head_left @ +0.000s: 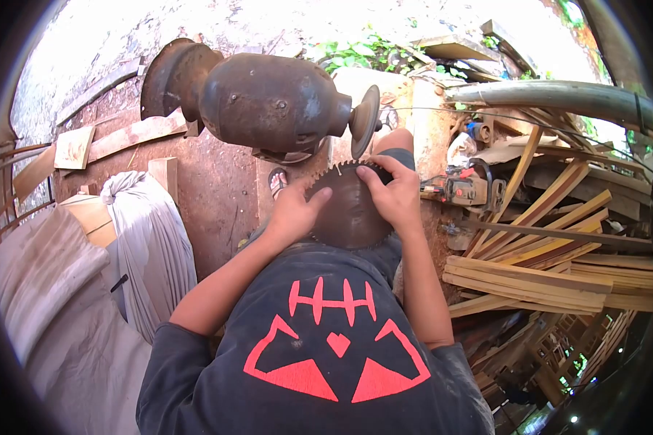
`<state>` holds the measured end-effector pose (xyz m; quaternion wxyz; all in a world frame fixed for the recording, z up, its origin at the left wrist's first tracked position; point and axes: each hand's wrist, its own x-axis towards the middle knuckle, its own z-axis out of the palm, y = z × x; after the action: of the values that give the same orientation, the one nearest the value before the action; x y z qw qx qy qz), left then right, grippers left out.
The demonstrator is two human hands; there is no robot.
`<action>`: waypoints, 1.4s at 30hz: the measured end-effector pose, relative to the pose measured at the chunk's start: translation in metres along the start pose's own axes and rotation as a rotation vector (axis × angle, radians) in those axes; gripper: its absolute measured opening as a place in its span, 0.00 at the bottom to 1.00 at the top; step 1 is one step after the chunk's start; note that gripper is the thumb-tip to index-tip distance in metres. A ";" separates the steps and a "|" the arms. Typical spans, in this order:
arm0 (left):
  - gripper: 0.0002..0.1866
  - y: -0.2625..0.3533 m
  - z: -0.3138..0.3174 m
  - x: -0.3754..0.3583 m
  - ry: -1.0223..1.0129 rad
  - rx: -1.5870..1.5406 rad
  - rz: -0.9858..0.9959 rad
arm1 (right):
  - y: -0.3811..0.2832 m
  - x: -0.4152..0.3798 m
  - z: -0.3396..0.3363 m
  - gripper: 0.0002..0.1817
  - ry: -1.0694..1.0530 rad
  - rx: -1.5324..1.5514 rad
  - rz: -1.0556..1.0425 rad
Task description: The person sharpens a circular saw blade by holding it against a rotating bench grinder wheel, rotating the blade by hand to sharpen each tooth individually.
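A dark circular saw blade (348,210) with a toothed edge rests against my lap, tilted so its flat face shows. My left hand (301,210) grips it by the left edge, thumb lying over the face. On the upper right edge my right hand (395,188) holds the same blade, its thumb pressed on the face and fingers behind the rim. Just beyond the teeth is a bench grinder (276,101) with a rusty motor body. Its thin grinding wheel (365,122) stands right above the blade's top edge.
Cut wooden strips (530,283) are heaped on the right, near an orange-and-grey power tool (468,190). A metal pipe (551,93) runs across the upper right. Grey cloth (149,239) drapes over things at left, and boards (138,138) lie on the reddish ground.
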<state>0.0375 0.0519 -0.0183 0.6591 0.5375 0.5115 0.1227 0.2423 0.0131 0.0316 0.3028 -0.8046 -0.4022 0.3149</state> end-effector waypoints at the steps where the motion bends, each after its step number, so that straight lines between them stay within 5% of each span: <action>1: 0.21 0.009 -0.004 -0.001 0.000 0.061 -0.013 | 0.000 0.001 0.001 0.17 0.000 0.001 -0.003; 42: 0.18 0.029 0.004 -0.002 0.106 0.151 0.038 | 0.007 0.010 -0.002 0.21 0.035 -0.019 -0.037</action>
<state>0.0514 0.0595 0.0062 0.5863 0.5882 0.5430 0.1245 0.2522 0.0179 0.0251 0.3077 -0.8053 -0.4146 0.2914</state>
